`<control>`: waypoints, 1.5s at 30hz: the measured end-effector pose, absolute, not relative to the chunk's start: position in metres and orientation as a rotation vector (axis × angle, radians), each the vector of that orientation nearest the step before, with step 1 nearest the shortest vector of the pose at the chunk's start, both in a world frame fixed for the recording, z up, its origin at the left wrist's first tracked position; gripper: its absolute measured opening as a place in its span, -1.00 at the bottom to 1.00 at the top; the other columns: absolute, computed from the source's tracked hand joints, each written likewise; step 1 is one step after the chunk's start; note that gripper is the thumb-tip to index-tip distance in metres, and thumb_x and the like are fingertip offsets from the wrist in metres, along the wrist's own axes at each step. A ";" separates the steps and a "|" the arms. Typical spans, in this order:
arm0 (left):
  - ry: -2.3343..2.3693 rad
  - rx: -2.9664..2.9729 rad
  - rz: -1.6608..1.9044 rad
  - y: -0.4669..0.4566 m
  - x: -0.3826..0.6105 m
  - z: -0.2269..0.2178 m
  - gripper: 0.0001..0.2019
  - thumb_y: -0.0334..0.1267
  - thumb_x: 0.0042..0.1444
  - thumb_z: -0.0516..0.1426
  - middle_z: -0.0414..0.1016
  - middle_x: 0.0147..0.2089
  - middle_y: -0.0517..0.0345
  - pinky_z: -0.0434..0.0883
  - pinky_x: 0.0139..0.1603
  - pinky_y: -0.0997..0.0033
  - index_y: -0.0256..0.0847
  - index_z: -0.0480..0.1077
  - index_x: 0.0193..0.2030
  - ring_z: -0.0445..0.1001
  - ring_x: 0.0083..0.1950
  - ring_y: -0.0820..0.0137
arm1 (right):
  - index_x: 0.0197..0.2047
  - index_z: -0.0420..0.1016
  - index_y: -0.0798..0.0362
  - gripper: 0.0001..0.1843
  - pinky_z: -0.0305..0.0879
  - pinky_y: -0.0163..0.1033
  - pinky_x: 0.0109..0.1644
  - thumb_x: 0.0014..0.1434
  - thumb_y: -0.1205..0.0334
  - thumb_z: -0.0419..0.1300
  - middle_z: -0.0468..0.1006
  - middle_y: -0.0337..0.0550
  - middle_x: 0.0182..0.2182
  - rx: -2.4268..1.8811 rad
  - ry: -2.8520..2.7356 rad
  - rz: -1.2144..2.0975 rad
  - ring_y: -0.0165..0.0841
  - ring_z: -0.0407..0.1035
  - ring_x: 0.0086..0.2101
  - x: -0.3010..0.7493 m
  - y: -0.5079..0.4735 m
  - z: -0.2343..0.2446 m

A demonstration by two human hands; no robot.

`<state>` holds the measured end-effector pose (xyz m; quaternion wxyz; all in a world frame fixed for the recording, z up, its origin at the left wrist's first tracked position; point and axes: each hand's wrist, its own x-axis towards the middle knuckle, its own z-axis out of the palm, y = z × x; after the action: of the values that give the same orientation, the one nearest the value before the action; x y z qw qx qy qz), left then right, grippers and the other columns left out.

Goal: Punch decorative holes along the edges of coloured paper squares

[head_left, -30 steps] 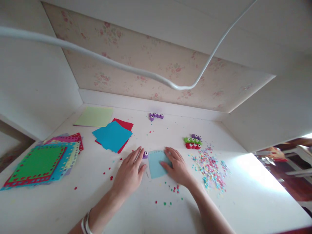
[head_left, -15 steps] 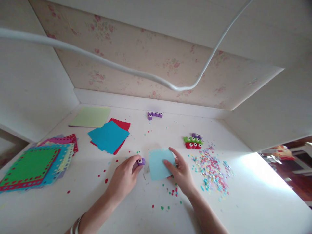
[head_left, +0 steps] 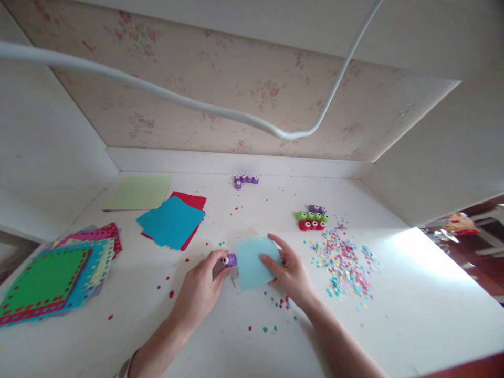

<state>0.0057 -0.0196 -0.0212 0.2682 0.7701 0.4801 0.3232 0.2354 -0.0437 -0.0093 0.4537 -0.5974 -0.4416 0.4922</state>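
Note:
Between thumb and fingers, my left hand (head_left: pixel 202 281) grips a small purple craft punch (head_left: pixel 231 260) with a white-and-black button. The punch meets the left edge of a light blue paper sheet (head_left: pixel 254 265); whether the edge sits in its slot I cannot tell. My right hand (head_left: pixel 289 268) is closed on the sheet's right side, thumb on top and fingers partly hidden behind. Small notches run along the sheet's top edge. Red and green paper cutouts (head_left: pixel 283 303) lie on the table below the hands.
Punched colored sheets (head_left: pixel 47 278) are stacked at left. Blue sheets (head_left: pixel 171 223) lie over red ones, near pale green paper (head_left: pixel 137 192). Purple punches (head_left: pixel 246 179) stand by the wall; green and red punches (head_left: pixel 312 220) stand right, beside a confetti pile (head_left: pixel 346 262). A white cable (head_left: pixel 236 118) hangs across.
The purple punch has turned slightly and come against the paper's left edge, where a gap was before. My right hand still holds the sheet. The camera view has shifted a little.

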 end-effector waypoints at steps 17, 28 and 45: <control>1.258 2.132 0.875 -0.020 0.006 -0.024 -0.81 -0.32 0.26 0.15 0.60 -0.04 0.09 0.56 -0.07 0.30 -0.10 0.31 0.00 0.60 -0.06 0.30 | 0.26 0.24 -0.05 -0.32 0.42 -0.30 -0.60 0.14 -0.05 0.28 0.48 -0.27 -0.40 -1.505 -1.107 1.208 -0.44 0.36 -0.58 0.232 -0.044 -0.011; 1.208 2.289 0.901 -0.021 0.006 -0.023 -0.71 -0.28 0.25 0.17 0.58 -0.03 0.06 0.54 0.00 0.20 -0.12 0.34 0.10 0.56 -0.02 0.25 | 0.27 0.33 -0.07 -0.42 0.52 -0.09 -0.28 0.21 0.00 0.22 0.57 -0.08 -0.28 -1.682 -1.546 0.738 -0.25 0.47 -0.37 0.233 -0.051 -0.013; 1.248 2.435 0.784 -0.018 0.003 -0.016 -0.74 -0.24 0.26 0.17 0.58 -0.03 0.08 0.47 0.06 0.15 -0.10 0.41 0.08 0.51 0.01 0.25 | 0.18 0.45 -0.16 -0.56 -0.03 0.35 0.34 0.25 0.02 0.22 0.43 -0.13 0.20 -1.470 -2.284 0.339 -0.03 0.26 0.21 0.251 -0.047 -0.016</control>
<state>0.0030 -0.0178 -0.0161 0.1471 0.8462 0.4337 0.2725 0.2514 -0.0473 -0.0159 0.2009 -0.5260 -0.8175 0.1212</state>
